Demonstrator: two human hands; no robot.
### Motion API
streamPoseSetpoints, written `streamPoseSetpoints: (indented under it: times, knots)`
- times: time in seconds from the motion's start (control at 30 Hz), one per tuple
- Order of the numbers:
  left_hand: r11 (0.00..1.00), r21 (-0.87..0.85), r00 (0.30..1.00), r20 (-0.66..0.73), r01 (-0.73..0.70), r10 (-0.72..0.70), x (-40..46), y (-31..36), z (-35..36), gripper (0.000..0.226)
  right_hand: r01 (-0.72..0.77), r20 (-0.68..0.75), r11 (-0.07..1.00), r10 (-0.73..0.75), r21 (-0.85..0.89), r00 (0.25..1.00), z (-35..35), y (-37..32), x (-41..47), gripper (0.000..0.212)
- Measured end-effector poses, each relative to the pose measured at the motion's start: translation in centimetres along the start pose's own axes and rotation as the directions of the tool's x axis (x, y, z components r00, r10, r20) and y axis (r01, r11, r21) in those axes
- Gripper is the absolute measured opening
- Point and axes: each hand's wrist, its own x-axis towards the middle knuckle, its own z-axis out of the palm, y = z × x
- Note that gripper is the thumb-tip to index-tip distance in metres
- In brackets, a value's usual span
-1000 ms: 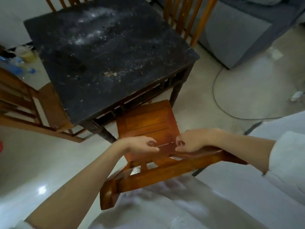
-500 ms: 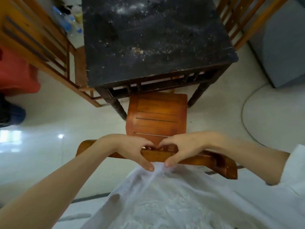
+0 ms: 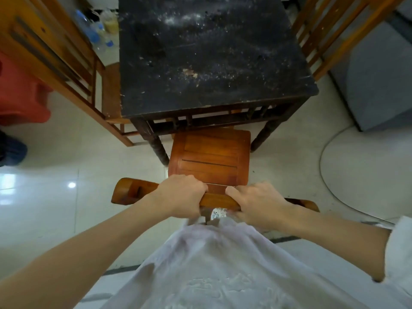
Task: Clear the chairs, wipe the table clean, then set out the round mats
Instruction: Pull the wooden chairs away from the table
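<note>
A black square table (image 3: 207, 54) dusted with white powder and crumbs fills the upper middle. A reddish wooden chair (image 3: 209, 161) stands at its near side, seat partly under the table edge. My left hand (image 3: 180, 195) and my right hand (image 3: 254, 204) both grip the chair's top back rail (image 3: 219, 200), side by side. No round mats are in view.
A second wooden chair (image 3: 66, 70) stands at the table's left and a third (image 3: 323, 36) at its right. A red plastic stool (image 3: 20, 94) sits far left, plastic bottles (image 3: 93, 34) behind, a grey sofa (image 3: 379, 81) on the right. The floor is glossy tile.
My view has swung from an angle to straight behind the chair. Both hands shifted from pinching near the seat's rear to a full grip on the back rail.
</note>
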Motion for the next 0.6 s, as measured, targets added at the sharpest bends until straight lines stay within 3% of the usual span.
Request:
streamPoseSetpoints:
  times: [0.3,0.43,0.6]
  knots:
    - [0.999,0.03,0.998,-0.051,0.037,-0.036,2.7,0.7,-1.7,0.016,0.061,-0.077,0.997,-0.065,-0.054,0.995,-0.7,4.6,1.1,0.039]
    - [0.998,-0.002,0.995,-0.08,0.057,-0.057,4.2,2.1,-1.8,0.02,0.085,-0.178,0.982,-0.115,-0.17,0.977,-1.2,7.0,0.5,0.034]
    - [0.996,-0.063,0.991,-0.116,0.059,-0.066,5.9,3.5,-2.6,0.022,0.101,-0.227,0.978,-0.142,-0.183,0.964,-1.5,9.5,0.2,0.03]
